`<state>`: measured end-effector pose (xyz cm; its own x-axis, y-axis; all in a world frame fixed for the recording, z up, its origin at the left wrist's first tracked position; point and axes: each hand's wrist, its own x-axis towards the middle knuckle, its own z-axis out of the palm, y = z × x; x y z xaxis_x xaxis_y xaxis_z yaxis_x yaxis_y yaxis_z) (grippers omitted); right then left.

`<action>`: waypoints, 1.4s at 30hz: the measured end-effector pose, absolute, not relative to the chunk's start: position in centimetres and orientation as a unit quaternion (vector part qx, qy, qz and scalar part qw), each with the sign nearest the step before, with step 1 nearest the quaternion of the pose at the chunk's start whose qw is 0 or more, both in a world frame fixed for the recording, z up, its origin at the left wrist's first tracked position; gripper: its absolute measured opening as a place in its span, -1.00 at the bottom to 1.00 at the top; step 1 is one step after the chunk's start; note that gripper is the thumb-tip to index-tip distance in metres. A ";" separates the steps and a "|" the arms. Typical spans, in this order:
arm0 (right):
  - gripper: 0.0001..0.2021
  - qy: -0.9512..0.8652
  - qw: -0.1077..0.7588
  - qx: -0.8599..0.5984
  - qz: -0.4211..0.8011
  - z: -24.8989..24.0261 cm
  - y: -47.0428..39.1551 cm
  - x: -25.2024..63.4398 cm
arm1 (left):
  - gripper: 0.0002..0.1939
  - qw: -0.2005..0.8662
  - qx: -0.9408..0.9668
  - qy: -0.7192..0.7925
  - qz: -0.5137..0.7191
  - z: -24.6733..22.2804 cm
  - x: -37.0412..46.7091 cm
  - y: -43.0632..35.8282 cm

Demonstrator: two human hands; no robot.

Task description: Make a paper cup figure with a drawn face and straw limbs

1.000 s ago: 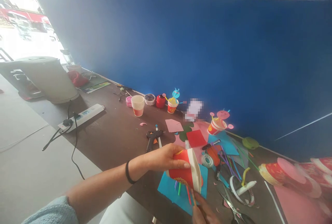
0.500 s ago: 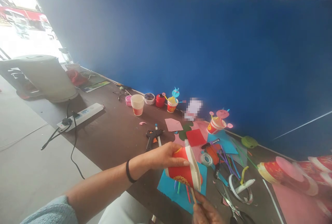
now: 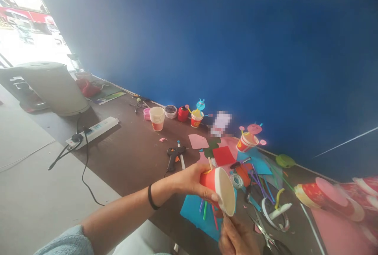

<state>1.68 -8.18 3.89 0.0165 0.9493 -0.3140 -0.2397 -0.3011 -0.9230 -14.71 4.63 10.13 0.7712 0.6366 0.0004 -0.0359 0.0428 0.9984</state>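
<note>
My left hand (image 3: 196, 186) is wrapped around a red paper cup (image 3: 208, 181) with a white rim, tilted so its pale inside faces right. A short pale stick end (image 3: 210, 163) shows behind the cup's far side. My right hand (image 3: 238, 235) is closed in a pinch just below the cup's near rim, on a thin wooden stick (image 3: 223, 214) that is mostly hidden by the fingers. Whether the stick passes through the cup I cannot tell. Under the cup lies blue paper (image 3: 203, 223), with coloured straws (image 3: 204, 211) on it.
A glue gun (image 3: 174, 157) lies left of the cup. Scissors (image 3: 265, 233), tape (image 3: 236, 181) and coloured paper (image 3: 224, 156) lie rightward. Decorated cups (image 3: 247, 141) and stacked cups (image 3: 157, 120) stand along the blue panel (image 3: 206, 50). A power strip (image 3: 94, 132) and kettle (image 3: 56, 89) are left.
My left hand has turned the cup so its opening now faces me more. My right hand has moved up to the rim, and less of the stick shows.
</note>
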 end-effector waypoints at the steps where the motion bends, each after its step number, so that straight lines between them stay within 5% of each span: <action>1: -0.49 -0.346 0.487 -0.537 0.596 4.0 -8.0 1.6 | -0.42 0.685 0.644 0.229 0.253 9.9 -14.6 4.8; 7: -0.60 -0.442 0.529 -0.633 0.353 4.1 -7.6 0.9 | -0.30 0.698 0.572 0.299 0.309 7.0 -14.7 5.5; 12: -0.73 -0.567 0.478 -0.655 0.146 4.6 -7.6 1.4 | -0.05 0.629 0.648 0.258 0.342 5.8 -15.4 5.9; 16: -0.64 -0.601 0.435 -0.642 0.195 5.9 -7.6 1.0 | -0.16 0.518 0.752 0.248 0.322 6.4 -15.3 5.3; 21: -0.61 -0.513 0.499 -0.634 0.292 6.9 -7.8 0.1 | -0.34 0.465 0.779 0.245 0.341 7.1 -14.4 4.7; 28: -0.79 -0.619 0.435 -0.642 0.125 6.5 -7.8 2.0 | -0.32 0.453 0.760 0.264 0.384 6.8 -13.7 4.7; 34: -0.62 -0.593 0.417 -0.647 0.237 7.7 -6.9 1.4 | -0.39 0.431 0.787 0.253 0.363 6.6 -13.4 4.4; 39: -0.68 -0.638 0.387 -0.659 0.094 7.0 -6.8 1.1 | -0.36 0.427 0.781 0.262 0.373 7.4 -13.0 4.1; 42: -0.66 -0.613 0.412 -0.665 0.111 6.6 -6.6 0.9 | -0.37 0.410 0.782 0.264 0.388 7.5 -12.9 4.0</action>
